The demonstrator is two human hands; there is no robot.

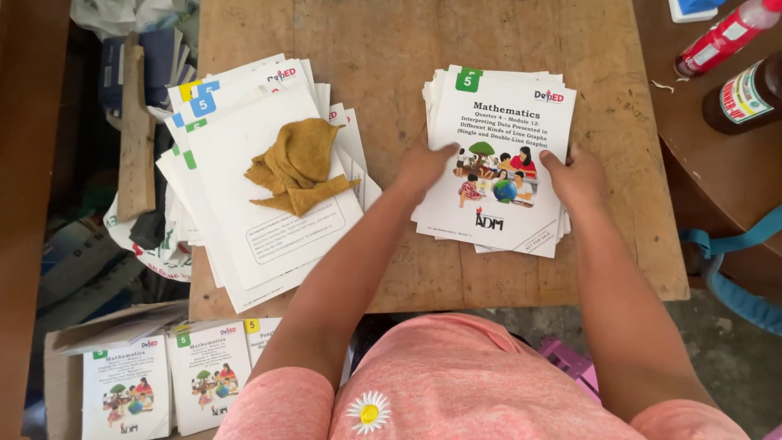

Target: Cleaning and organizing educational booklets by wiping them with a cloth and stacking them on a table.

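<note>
A stack of white school booklets [505, 98] with a green corner tab and a colourful cover picture lies on the right half of a wooden table [391, 49]. My left hand [423, 167] presses against the stack's left edge, fingers reaching over the top cover. On the opposite edge my right hand [574, 175] holds the stack, thumb on the cover. To the left, a fanned pile of similar booklets [244, 212] lies face down, with a crumpled mustard-yellow cloth [297, 167] on top of it.
Two bottles, one red [725, 37] and one dark brown [745, 96], stand on a darker table at the right. A cardboard box [122, 367] with more booklets sits on the floor at lower left. A wooden plank [136, 130] leans left of the table.
</note>
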